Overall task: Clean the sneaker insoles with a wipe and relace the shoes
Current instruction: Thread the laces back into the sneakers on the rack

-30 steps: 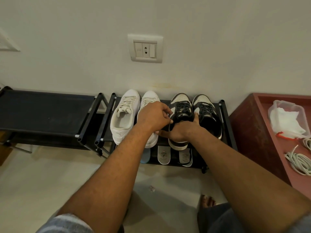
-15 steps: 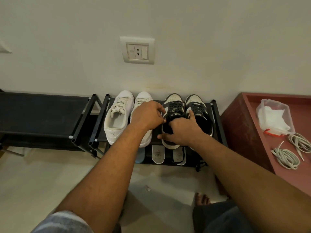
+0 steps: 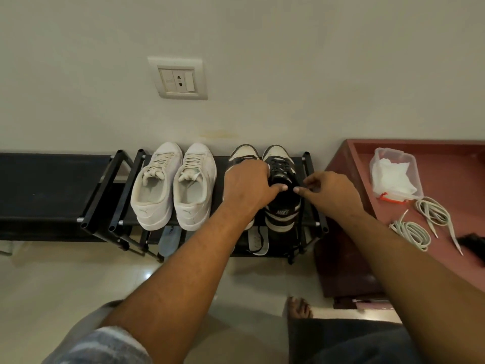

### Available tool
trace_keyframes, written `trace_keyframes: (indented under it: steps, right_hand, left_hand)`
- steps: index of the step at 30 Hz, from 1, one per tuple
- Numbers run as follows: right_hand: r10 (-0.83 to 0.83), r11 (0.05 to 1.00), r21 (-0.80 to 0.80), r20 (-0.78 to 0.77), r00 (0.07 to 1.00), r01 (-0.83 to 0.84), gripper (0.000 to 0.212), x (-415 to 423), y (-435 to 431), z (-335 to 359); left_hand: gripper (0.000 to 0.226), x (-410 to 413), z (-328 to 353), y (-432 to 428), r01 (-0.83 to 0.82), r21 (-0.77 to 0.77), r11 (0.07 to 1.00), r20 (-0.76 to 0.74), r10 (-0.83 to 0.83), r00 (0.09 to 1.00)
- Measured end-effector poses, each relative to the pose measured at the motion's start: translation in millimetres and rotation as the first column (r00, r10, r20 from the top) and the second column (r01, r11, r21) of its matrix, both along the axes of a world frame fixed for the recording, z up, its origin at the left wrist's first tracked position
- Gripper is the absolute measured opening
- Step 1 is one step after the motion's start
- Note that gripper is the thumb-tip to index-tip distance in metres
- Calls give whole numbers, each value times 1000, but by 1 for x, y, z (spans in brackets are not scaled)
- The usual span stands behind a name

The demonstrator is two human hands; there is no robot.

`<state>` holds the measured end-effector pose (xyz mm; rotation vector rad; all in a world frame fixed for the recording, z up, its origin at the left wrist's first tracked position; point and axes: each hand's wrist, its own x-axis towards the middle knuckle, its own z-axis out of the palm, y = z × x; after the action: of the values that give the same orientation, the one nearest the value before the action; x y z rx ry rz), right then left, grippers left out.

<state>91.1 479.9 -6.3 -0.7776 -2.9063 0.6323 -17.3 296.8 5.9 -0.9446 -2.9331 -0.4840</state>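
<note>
Two black-and-white sneakers stand on the black shoe rack [image 3: 126,185]. My left hand [image 3: 249,185] lies over the left one [image 3: 242,151] and hides most of it, its thumb reaching into the opening of the right black-and-white sneaker [image 3: 279,214]. My right hand [image 3: 325,190] is at that shoe's right collar with fingers curled and thumb at the opening. A pair of laced white sneakers [image 3: 154,190] stands to the left. Insoles [image 3: 258,241] lie on the lower shelf, one with a black lace across it. Wipes sit in a clear tub [image 3: 393,177].
A red-brown table [image 3: 351,185] stands right of the rack, carrying the tub, two coiled white laces [image 3: 414,232] and a dark object at the frame's edge. A wall socket [image 3: 179,80] is above the shoes. My bare foot [image 3: 299,308] is on the pale floor.
Both hands have left the left black-and-white sneaker's heel and moved right to the right black-and-white sneaker's opening. The view has shifted left and closer.
</note>
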Motion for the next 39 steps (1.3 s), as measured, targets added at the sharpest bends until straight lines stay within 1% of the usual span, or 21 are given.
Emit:
trace_keyframes:
  steps: [4,8,12,14,15,17,18,20,22,26,29,34,39]
  right_hand:
    - [-5,999,-43,5,1000,5,46,4,2,-3]
    - [-12,999,-38,-18,1000,11,41,3,1,-3]
    - [-10,1000,-2,-81,997,10,39,2,-2,0]
    - [29,997,73,-146,989,-18,43,-2,-7,1]
    - [74,991,119,-163,984,-55,46,-3,-11,2]
    - [165,972,192,-143,976,-136,49,-9,-21,1]
    - [195,962,218,-119,974,-166,47,-11,-25,0]
    - [219,948,254,-82,972,-192,39,-16,-31,0]
    - [202,945,275,-71,977,-175,32,-20,-33,2]
    - [121,946,311,-84,989,-90,22,-27,-36,7]
    - [115,925,374,-94,989,-72,20,-32,-43,5]
    - [143,868,488,-73,987,-89,18,-42,-48,7]
    - [84,868,495,-83,993,-32,18,-44,-46,6]
  left_hand:
    - [31,3,4,6,-36,-56,998,-47,34,998]
    - [18,5,1,11,-71,-67,995,-72,66,995]
    - [17,2,0,12,-80,-71,994,-62,75,995]
    - [20,1,-1,11,-73,-32,997,-62,71,996]
    - [27,1,-2,12,-57,0,998,-76,57,995]
    - [37,2,-5,13,9,25,1000,-95,-7,995]
    - [34,2,-6,14,40,18,999,-95,-38,995]
    - [26,1,-8,14,50,3,999,-79,-50,996]
    - [22,0,-10,15,32,4,999,-89,-31,996]
    - [24,0,-12,18,-2,27,1000,-121,5,993]
    - [21,0,-13,19,-23,17,1000,-132,25,991]
    - [24,-3,-12,20,-22,32,999,-126,25,992]
    - [22,-6,-11,18,-14,71,997,-81,20,996]
